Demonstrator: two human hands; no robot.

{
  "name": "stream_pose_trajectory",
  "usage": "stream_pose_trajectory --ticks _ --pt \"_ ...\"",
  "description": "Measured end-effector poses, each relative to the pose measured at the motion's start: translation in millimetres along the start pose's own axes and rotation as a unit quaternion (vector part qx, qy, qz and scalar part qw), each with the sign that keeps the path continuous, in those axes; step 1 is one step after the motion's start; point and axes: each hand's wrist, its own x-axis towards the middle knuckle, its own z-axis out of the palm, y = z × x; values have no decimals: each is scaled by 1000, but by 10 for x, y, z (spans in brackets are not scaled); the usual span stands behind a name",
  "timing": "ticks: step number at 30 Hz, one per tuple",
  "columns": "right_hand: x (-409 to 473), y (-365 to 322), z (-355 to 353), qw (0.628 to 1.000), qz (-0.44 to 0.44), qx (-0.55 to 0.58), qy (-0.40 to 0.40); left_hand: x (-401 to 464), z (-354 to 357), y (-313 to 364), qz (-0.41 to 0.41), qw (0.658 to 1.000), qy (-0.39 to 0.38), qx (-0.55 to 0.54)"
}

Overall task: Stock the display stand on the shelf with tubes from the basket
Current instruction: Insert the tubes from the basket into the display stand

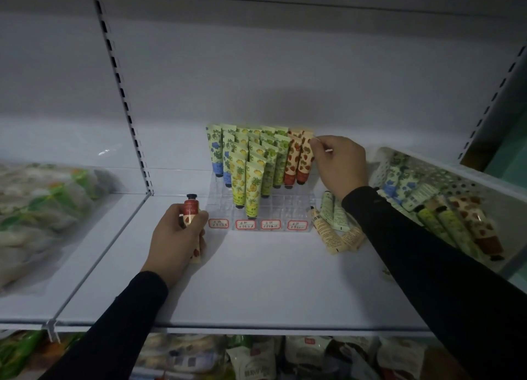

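A clear tiered display stand (285, 205) sits at the back of the white shelf (256, 288), with blue, yellow, green and red-strawberry tubes standing in rows. My right hand (339, 162) pinches the top of the rightmost strawberry tube (304, 162) in the stand. My left hand (178, 234) rests on the shelf left of the stand and grips a red strawberry tube (190, 208) upright, black cap up. A white perforated basket (484, 177) at the right holds several mixed tubes.
Several loose tubes (333, 225) lie on the shelf between stand and basket. Four red-framed price labels (258, 224) line the stand's front. Bagged goods (42, 208) fill the left shelf bay; more packets (271, 357) sit on the shelf below. A slotted upright (125, 100) divides the bays.
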Motion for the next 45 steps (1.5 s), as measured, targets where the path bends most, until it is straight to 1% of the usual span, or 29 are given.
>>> stream_pose_trajectory --ticks 8,11,19,30,37,45 --pt "74 -17 1 999 10 -15 -28 9 -1 -8 -1 1000 3 4" --pt "112 -8 2 999 14 -24 -26 4 -5 -4 0 1000 3 7" --pt "192 62 51 998 -11 -51 -21 -27 8 36 -3 1000 9 15" --pt "208 110 127 998 -28 -56 -27 -41 9 47 -1 1000 7 14" --pt "181 113 148 998 -25 -59 -17 -43 13 54 -2 1000 7 13" --pt "156 88 116 998 -10 -59 -34 -13 1 18 0 1000 8 10"
